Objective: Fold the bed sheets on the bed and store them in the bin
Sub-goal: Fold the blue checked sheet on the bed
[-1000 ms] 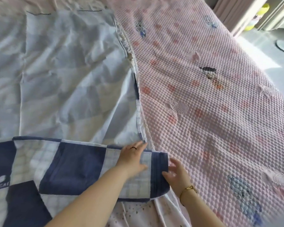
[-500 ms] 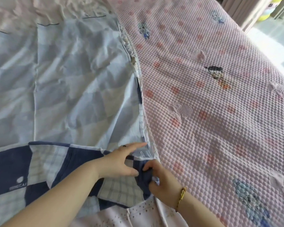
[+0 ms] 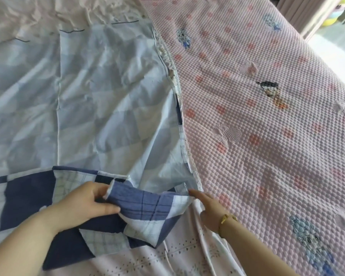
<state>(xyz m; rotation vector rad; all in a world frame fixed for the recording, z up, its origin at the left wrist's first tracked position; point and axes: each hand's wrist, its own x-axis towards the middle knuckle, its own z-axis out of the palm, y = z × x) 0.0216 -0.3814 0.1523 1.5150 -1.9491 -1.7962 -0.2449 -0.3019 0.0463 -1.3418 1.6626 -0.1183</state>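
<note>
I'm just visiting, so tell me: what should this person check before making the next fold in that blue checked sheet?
1. Left hand has a firm hold: ok, it grips the turned-over flap.
2. Right hand has a hold too: not ok, its forefinger only points at the sheet's corner.
3. Blue checked sheet lies smooth: not ok, it is creased.
4. Flap lies square: not ok, it is bunched and skewed.
5. Bin close by: cannot tell, none is in view.
</note>
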